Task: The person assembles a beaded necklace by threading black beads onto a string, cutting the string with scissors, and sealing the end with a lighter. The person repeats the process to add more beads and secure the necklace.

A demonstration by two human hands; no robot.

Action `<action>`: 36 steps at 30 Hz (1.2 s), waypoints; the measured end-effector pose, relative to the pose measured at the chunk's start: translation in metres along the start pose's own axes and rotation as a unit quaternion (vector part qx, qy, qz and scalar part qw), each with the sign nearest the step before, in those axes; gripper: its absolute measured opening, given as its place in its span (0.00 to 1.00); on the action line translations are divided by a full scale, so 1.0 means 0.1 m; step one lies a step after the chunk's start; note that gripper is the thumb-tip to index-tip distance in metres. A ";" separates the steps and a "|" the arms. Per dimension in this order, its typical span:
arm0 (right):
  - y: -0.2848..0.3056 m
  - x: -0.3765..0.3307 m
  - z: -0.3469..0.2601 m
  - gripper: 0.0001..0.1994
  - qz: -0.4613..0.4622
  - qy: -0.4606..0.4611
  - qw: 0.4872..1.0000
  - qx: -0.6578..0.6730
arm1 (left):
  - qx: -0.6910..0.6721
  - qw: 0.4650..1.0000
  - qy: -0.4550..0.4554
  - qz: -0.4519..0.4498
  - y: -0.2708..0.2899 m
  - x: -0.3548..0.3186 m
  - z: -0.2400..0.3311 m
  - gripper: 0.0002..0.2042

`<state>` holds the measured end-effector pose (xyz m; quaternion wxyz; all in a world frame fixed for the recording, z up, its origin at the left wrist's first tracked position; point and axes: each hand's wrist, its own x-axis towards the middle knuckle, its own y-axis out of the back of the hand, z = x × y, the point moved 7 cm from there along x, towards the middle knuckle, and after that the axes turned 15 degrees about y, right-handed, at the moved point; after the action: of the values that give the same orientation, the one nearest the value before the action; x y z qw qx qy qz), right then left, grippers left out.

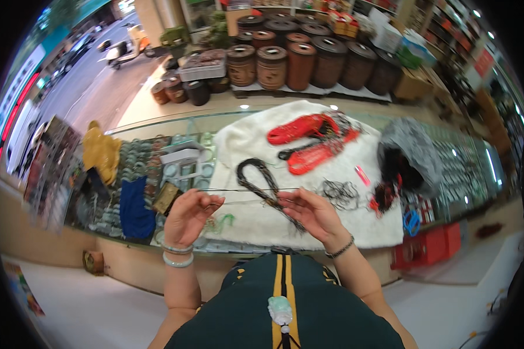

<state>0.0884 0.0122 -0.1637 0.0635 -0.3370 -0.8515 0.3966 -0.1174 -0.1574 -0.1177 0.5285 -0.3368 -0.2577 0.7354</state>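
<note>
My left hand (187, 216) and my right hand (312, 213) pinch the two ends of a thin dark cord (247, 190) stretched level between them over a white fluffy cloth (332, 227). Just behind the cord a looped bundle of dark braided cords (255, 176) lies on the cloth. Farther back are bundles of red cords (308, 139). A small tangle of dark cord (340, 192) rests right of my right hand. Bangles sit on my left wrist and a dark beaded bracelet on my right.
The cloth covers a glass display counter (157, 168) holding jade bangles and trays. A yellow cloth (101, 152) and a blue cloth (135, 209) lie at the left. A grey furry bag (410, 148) stands at the right, red boxes (428, 244) below it. Brown lidded jars (300, 58) line the floor beyond.
</note>
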 end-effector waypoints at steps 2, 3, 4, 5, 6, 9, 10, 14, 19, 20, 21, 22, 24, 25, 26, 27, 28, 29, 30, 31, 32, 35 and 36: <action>-0.02 -0.02 0.03 0.14 -0.010 -0.006 1.000 0.025 | -0.087 0.995 0.014 -0.042 -0.07 0.07 -0.02 0.08; -0.04 -0.02 0.04 0.13 -0.019 -0.007 0.999 0.027 | -0.117 0.990 0.026 -0.068 -0.11 0.11 -0.03 0.10; -0.03 -0.03 0.05 0.13 -0.018 -0.006 0.999 0.025 | -0.130 0.988 0.032 -0.077 -0.13 0.15 -0.03 0.12; -0.01 -0.04 0.05 0.13 -0.009 -0.009 1.000 0.021 | -0.141 0.984 0.034 -0.102 -0.17 0.18 -0.02 0.14; -0.01 -0.05 0.04 0.12 -0.021 -0.006 0.999 0.024 | -0.137 0.985 0.039 -0.101 -0.17 0.21 -0.03 0.15; -0.01 -0.05 0.03 0.11 -0.032 -0.003 0.999 0.028 | -0.122 0.983 0.047 -0.126 -0.23 0.24 -0.03 0.21; -0.01 -0.04 0.03 0.11 -0.034 0.003 0.999 0.031 | -0.119 0.982 0.054 -0.136 -0.25 0.24 -0.05 0.23; -0.10 0.03 0.00 0.08 -0.072 0.019 0.994 0.078 | -0.107 0.975 0.073 -0.178 -0.36 0.26 -0.11 0.28; -0.17 0.13 0.02 0.10 -0.072 0.008 0.997 0.000 | 0.027 0.983 0.035 -0.176 -0.50 0.21 -0.12 0.32; -0.13 0.15 0.04 0.11 -0.037 -0.012 0.999 -0.030 | 0.044 0.989 0.028 -0.138 -0.49 0.18 -0.12 0.33; -0.18 0.17 0.04 0.12 -0.062 -0.006 0.998 -0.032 | 0.113 0.985 0.008 -0.127 -0.52 0.16 -0.10 0.34; -0.19 0.19 0.06 0.13 -0.060 -0.008 0.997 -0.051 | 0.177 0.978 -0.011 -0.112 -0.54 0.14 -0.07 0.35; -0.20 0.21 0.09 0.15 -0.069 -0.011 0.994 -0.087 | 0.232 0.970 -0.043 -0.067 -0.55 0.10 -0.03 0.35; -0.20 0.21 0.10 0.16 -0.082 -0.013 0.991 -0.105 | 0.224 0.971 -0.040 -0.073 -0.57 0.09 -0.02 0.34; -0.23 0.22 0.09 0.16 -0.110 -0.003 0.988 -0.104 | 0.217 0.972 -0.037 -0.078 -0.58 0.08 0.01 0.35; -0.21 0.22 0.11 0.16 -0.112 -0.015 0.986 -0.125 | 0.211 0.973 -0.041 -0.083 -0.59 0.05 0.05 0.35; -0.23 0.22 0.11 0.16 -0.134 -0.015 0.983 -0.127 | 0.216 0.973 -0.042 -0.064 -0.58 0.04 0.06 0.34; -0.27 0.23 0.12 0.16 -0.166 -0.016 0.978 -0.127 | 0.235 0.970 -0.045 -0.047 -0.59 0.04 0.09 0.33; -0.26 0.24 0.13 0.16 -0.158 -0.013 0.974 -0.160 | 0.248 0.968 -0.024 -0.013 -0.57 0.03 0.09 0.33; -0.29 0.23 0.10 0.16 -0.179 0.009 0.968 -0.174 | 0.260 0.965 -0.018 0.022 -0.56 0.00 0.10 0.32; -0.28 0.24 0.12 0.15 -0.177 0.003 0.963 -0.201 | 0.272 0.961 0.012 0.051 -0.54 -0.01 0.09 0.33; -0.24 0.24 0.19 0.11 -0.158 -0.020 0.964 -0.215 | 0.240 0.970 0.023 0.022 -0.64 0.01 0.07 0.34; -0.22 0.25 0.21 0.11 -0.161 -0.025 0.961 -0.225 | 0.236 0.972 0.007 -0.001 -0.68 0.02 0.08 0.34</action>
<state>0.0499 0.0037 -0.1661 0.0275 -0.1905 -0.9632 0.1874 -0.0828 -0.1349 -0.0629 0.5952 -0.2077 -0.0737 0.7727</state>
